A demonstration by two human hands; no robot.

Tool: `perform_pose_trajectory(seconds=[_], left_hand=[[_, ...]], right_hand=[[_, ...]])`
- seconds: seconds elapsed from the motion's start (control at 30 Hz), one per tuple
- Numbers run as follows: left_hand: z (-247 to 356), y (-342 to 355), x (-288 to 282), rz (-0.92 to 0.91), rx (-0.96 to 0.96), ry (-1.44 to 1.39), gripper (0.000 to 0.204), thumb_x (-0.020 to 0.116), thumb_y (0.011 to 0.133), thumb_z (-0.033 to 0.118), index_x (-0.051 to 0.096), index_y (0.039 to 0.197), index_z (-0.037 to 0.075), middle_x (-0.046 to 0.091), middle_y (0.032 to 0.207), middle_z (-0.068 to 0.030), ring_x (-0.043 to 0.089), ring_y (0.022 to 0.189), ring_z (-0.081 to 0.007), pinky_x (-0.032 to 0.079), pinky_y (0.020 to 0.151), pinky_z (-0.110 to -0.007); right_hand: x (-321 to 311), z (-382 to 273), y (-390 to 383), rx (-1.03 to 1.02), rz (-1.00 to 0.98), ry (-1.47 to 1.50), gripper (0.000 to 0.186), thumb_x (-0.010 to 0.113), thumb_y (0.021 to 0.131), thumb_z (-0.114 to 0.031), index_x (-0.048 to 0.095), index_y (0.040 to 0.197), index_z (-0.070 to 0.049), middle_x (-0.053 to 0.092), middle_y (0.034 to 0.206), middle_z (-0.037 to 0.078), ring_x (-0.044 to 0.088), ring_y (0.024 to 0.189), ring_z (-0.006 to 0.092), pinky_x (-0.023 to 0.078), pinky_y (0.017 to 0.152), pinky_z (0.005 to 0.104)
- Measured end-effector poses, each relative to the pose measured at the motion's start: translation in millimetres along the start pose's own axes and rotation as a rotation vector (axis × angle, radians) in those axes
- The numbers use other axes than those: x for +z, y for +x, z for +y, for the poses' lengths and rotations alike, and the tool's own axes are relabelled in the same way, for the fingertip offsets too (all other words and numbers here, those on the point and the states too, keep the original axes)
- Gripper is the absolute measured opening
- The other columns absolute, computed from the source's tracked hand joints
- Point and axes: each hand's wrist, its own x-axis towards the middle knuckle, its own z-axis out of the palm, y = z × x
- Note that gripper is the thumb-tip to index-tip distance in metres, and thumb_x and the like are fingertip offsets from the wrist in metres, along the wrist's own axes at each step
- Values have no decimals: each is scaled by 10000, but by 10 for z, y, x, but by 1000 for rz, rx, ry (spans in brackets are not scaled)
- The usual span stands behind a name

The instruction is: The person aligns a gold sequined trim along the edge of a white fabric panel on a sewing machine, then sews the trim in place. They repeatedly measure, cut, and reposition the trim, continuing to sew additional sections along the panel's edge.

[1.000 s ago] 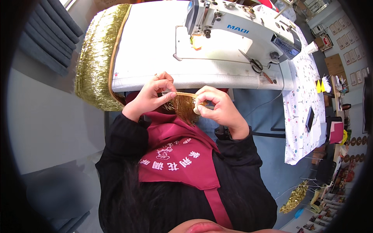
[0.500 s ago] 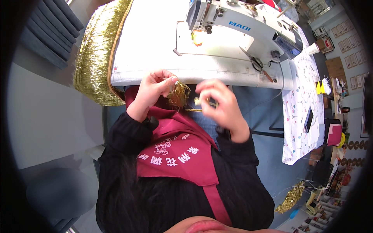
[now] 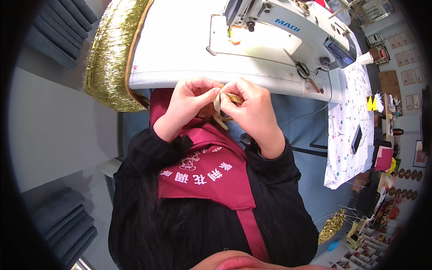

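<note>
My left hand (image 3: 189, 101) and my right hand (image 3: 249, 110) meet fingertip to fingertip at the front edge of the sewing table (image 3: 175, 54), both pinched on a small bundle of gold trim (image 3: 235, 97). A pale cream strip (image 3: 218, 110) runs from between my fingers and hangs down. Part of the bundle is hidden behind my fingers. Below lies my maroon apron (image 3: 202, 175). A white industrial sewing machine (image 3: 283, 20) stands on the table beyond my hands, with black scissors (image 3: 300, 67) beside it.
A thick roll of gold fringe (image 3: 108, 58) rests at the table's left end. On the right, a patterned cloth-covered table (image 3: 339, 162) holds a phone (image 3: 357, 139); a paper cup (image 3: 365, 58) stands farther back. Gold tinsel (image 3: 332, 225) is low at the right.
My hands have come together. The right one moved left to my left hand's fingertips, and the gold trim stretched between them earlier is now bunched, with a cream strip hanging.
</note>
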Motion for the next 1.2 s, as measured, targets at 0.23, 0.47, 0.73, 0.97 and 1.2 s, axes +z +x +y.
perform_pose_trajectory(seconds=[0.23,0.47,0.73,0.97,1.2], left_hand=[[-103,49,52,-7,38,59,138,647,993,-19,721,1107,-41,740,1084,-74,684,1004,-123,554,908,-272],[-113,45,57,-47,61,152,162,633,1007,-1,692,1147,-61,719,1139,-89,677,1028,-134,545,931,-289],[-102,102,-7,-150,-95,43,245,708,984,66,669,1188,-64,721,1097,-83,690,968,-122,570,905,-278],[-124,160,-60,-135,-158,114,83,720,953,15,747,1013,-36,755,945,-59,689,874,-108,562,815,-264],[-165,182,-6,-151,-172,183,78,699,978,15,710,1019,-50,743,926,-53,688,867,-92,566,804,-241]], right_hand=[[5,145,37,76,62,-50,155,743,847,-76,613,830,7,689,762,166,698,663,318,548,620,382],[-25,179,61,142,60,-25,171,750,840,-74,605,815,12,687,736,162,696,641,283,539,603,371],[-115,316,87,222,-17,93,165,777,887,-55,619,878,-9,652,773,8,571,685,47,467,585,237],[-231,580,-7,312,-191,348,172,795,888,-97,660,945,-6,683,833,19,622,763,80,515,696,251],[-1497,1977,202,126,432,-551,139,705,937,-104,744,1041,-22,715,1001,140,699,921,280,556,797,382]])
